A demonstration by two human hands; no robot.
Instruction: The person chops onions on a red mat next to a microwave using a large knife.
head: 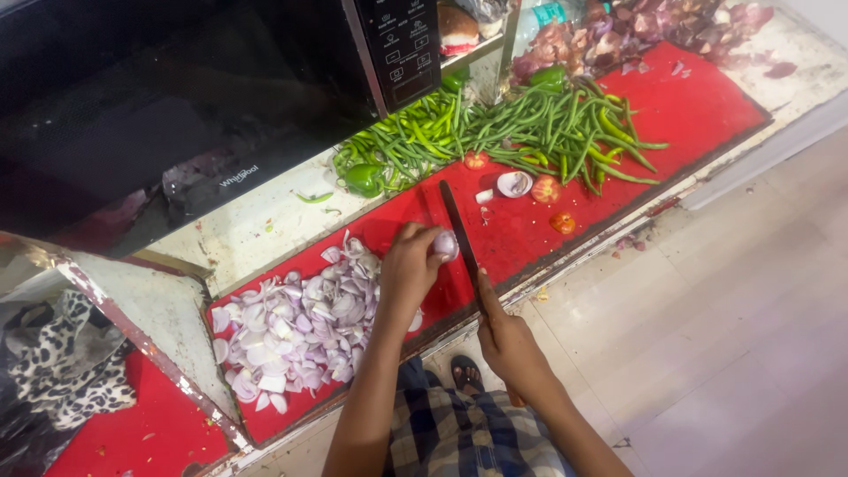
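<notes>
At nine o'clock of the hands lies a heap of sliced onion [291, 331], loose, light petals that would scatter at a nudge. The left hand [408, 265] curls its fingertips over a peeled onion piece [445, 244] at the middle of the red worktop [698, 106]; it looks small, smooth and likely slippery, firm yet layered, best held from above with the flat side down. At three o'clock of it, the right hand [508, 340] is closed around the handle of a knife [459, 225], forefinger along the spine. Green chillies [530, 132] lie at one o'clock; beyond the edge, pale floor tiles [724, 336].
</notes>
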